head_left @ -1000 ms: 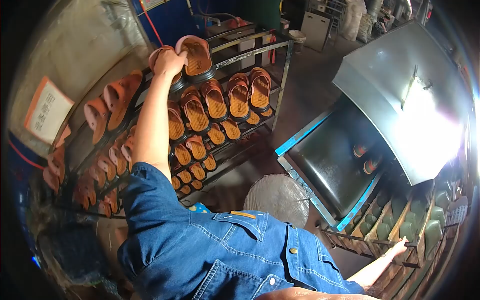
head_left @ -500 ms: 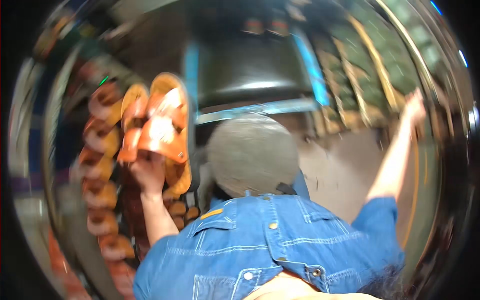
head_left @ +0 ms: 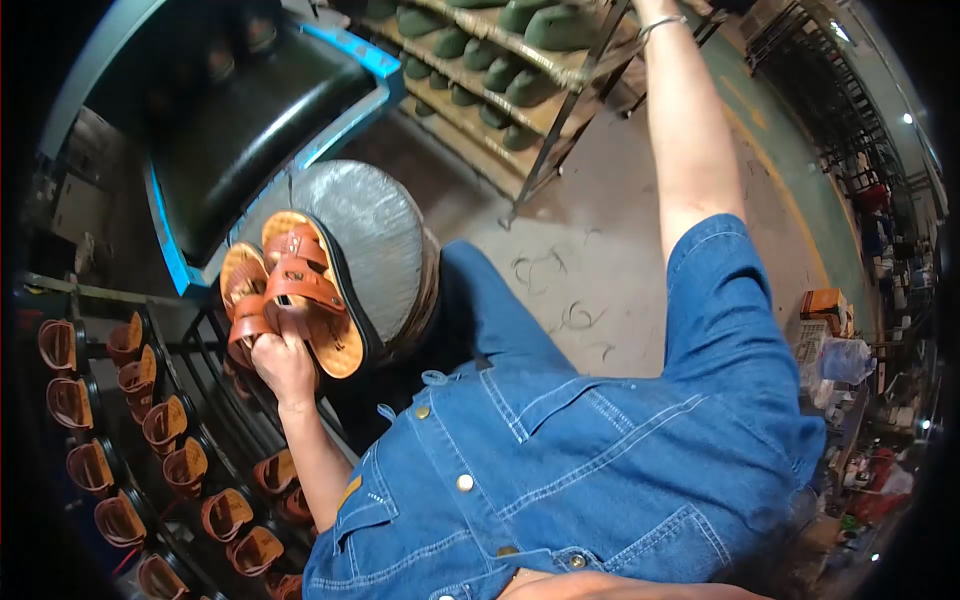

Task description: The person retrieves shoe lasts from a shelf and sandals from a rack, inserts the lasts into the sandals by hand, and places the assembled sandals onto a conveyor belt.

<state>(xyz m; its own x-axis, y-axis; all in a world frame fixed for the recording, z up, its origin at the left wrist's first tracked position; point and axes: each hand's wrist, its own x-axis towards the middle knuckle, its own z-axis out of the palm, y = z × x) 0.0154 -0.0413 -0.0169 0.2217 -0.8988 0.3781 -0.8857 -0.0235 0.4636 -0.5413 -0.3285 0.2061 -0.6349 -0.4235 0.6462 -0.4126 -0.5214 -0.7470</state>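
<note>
A pair of sandals hangs in the left hand, just left of the round, silvery stool top and partly in front of it. Both have broad, glossy reddish-brown straps with openings between them, tan patterned footbeds and dark soles. The right-hand sandal shows its footbed down to the heel, where there is a small dark marking; a round stud sits on the side of its strap. The other lies close against it on the left, its lower part covered by the hand.

The fingers are clamped on the lower straps, at the near side of the pair. From them the toe ends point far, while the right-hand sandal's heel comes down just right of the knuckles. Whether the soles touch the stool cannot be told.

The right hand is cut off at the far edge, beside the corner of a rack with green foot-shaped blocks; its fingers cannot be made out. More sandals line a dark rack at the near left, and a blue frame borders a black surface at the far left.
</note>
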